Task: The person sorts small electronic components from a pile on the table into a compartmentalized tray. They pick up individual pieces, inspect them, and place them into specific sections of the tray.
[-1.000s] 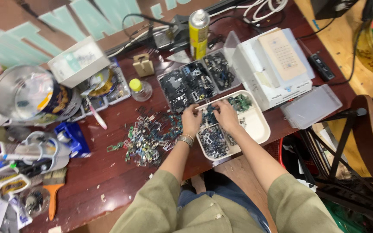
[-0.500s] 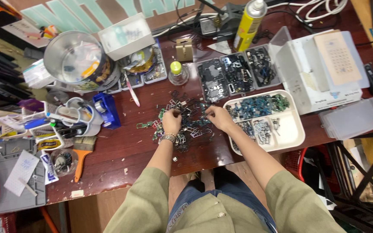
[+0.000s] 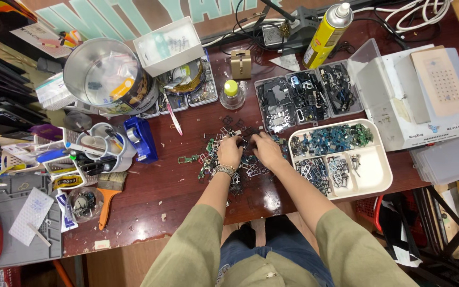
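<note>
- Left hand (image 3: 230, 152), palm down, resting on the pile of small electronic parts (image 3: 224, 154) in the middle of the dark red table (image 3: 187, 186); fingers curled into the parts, but pinching one or not: cannot tell.
- Metal wristwatch (image 3: 223, 170) on the left wrist, olive sleeve further down the arm.
- Right hand (image 3: 267, 149) just beside the left, almost touching it, also palm down on the same pile; fingertips bent down among the parts, grip hidden.
- Pile made of tiny metal frames and green circuit pieces, spread loosely on the table, between the two hands and a little to the left of them.
- Just to the right of the right hand, white divided tray (image 3: 375, 175): blue and green boards in the upper compartment, small metal frames in the lower left compartment, lower right part mostly bare.
- Above the hands, grey compartment tray (image 3: 308, 98) full of dark parts.
- Near it, small clear bottle with yellow-green cap (image 3: 231, 94), upright, and a small tan box (image 3: 240, 64).
- Further back, yellow spray can (image 3: 327, 34), lying tilted toward the cables.
- At far right, white plastic box (image 3: 399, 106) with open clear lid, a tan perforated sheet (image 3: 443, 79) on top.
- On the left side, large round metal tin (image 3: 104, 77) holding small bags, a white cup with tools (image 3: 99, 149), a blue tape dispenser (image 3: 140, 139).
- Near the front edge, orange-handled brush (image 3: 107, 199).
</note>
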